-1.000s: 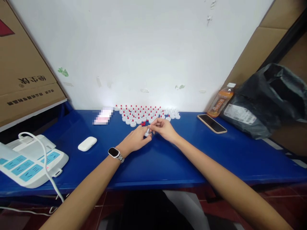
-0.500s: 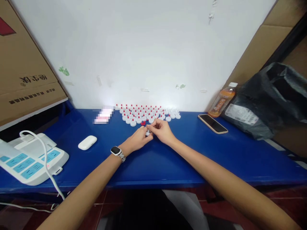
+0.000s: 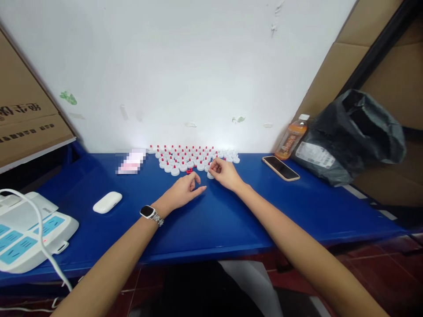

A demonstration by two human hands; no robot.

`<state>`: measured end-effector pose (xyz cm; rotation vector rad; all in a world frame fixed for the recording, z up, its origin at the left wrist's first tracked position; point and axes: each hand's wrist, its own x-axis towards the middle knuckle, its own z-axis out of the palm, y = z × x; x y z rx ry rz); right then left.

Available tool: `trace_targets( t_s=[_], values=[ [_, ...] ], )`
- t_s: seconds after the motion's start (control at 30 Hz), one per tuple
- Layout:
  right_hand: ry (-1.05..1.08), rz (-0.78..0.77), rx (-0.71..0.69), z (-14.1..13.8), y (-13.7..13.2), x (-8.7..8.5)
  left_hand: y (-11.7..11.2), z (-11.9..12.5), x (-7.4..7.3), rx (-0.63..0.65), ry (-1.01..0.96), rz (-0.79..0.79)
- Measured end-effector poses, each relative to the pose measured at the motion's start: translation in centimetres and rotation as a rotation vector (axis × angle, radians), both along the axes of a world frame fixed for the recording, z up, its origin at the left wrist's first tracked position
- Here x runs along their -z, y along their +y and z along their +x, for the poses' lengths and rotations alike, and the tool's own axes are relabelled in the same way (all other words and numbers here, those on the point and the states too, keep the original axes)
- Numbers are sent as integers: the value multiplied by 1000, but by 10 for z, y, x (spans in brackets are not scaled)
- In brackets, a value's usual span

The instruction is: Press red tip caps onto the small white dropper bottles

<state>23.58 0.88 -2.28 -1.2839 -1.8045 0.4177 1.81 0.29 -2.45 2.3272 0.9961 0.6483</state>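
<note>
**A:** Layout at that frame?

**B:** Blue table [image 3: 231, 220] ran the full width. The batch of white caps with red tips [image 3: 185, 156] stood in rows at the far edge against the wall [image 3: 198, 66]. Both hands were just in front of the batch, near each other but apart.

**A:** Hands?

**B:** The left hand [image 3: 183, 193] rested on the table, loosely open, with the forefinger stretched out toward the right. It held nothing that I could see. The right hand [image 3: 226, 174] had its fingers curled in, thumb and forefinger close together.

**A:** Holding a cap?

**B:** Couldn't tell. A single white cap [image 3: 210, 176] sat on the table at the right hand's fingertips, on the near-left side of them. It was too small to tell whether they touched or gripped it.

**A:** Which hand was nearer?

**B:** Right, clearly. The cap lay between the two hands but tight against the right one. The left forefinger tip was near it, with a gap showing.

**A:** Axis?

**B:** It looked upright on its base, apart from the rows.

**A:** Anything else close?

**B:** Some small red bits [image 3: 189, 171] lay loose just past the left hand's knuckles, between it and the front row.
</note>
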Motion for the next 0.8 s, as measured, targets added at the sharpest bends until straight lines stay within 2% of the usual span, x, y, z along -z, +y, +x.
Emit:
trace_targets(
  t_s=[0.1,0.2,0.3,0.4,0.5,0.67,0.8],
  values=[
    [-42,14,113,11,4,-3,-3,0,-4,8,36,-28],
    [-67,27,353,31,10,-7,-8,0,-8,10,57,-37],
    [-150,-62,522,54,18,-6,-10,0,-12,-6,75,-33],
    [-226,-187,563,66,26,-1,-10,1,-12,-2,93,-24],
    [-247,-225,583,66,31,3,-9,2,-11,-3,99,-13],
    [-225,-212,591,63,30,2,-7,2,-8,-21,125,-5],
    [-125,-122,550,55,19,-5,-6,1,-7,-4,111,8]
  ],
)
